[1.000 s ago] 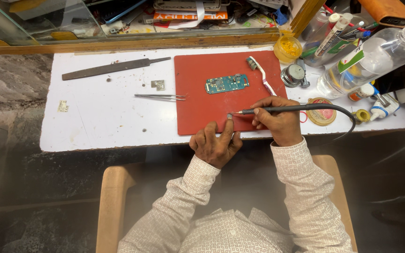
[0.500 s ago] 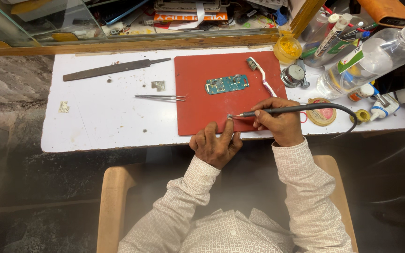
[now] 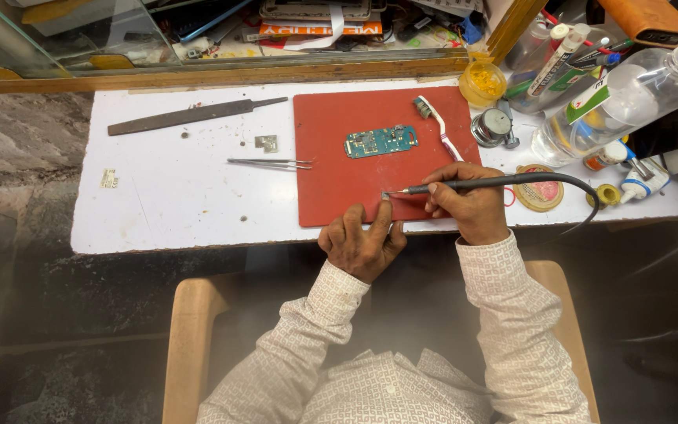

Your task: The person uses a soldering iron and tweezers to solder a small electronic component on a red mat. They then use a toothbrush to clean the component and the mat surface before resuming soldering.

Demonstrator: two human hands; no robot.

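White counter, red rubber mat: hot tip on a speck of a part.
Left hand pins the tiny metal chip at the mat's near edge with one fingertip; right hand fingers clamp the black corded soldering iron. A slip could burn that fingertip. Green circuit board lies beyond. Nothing has shifted since half a second ago.
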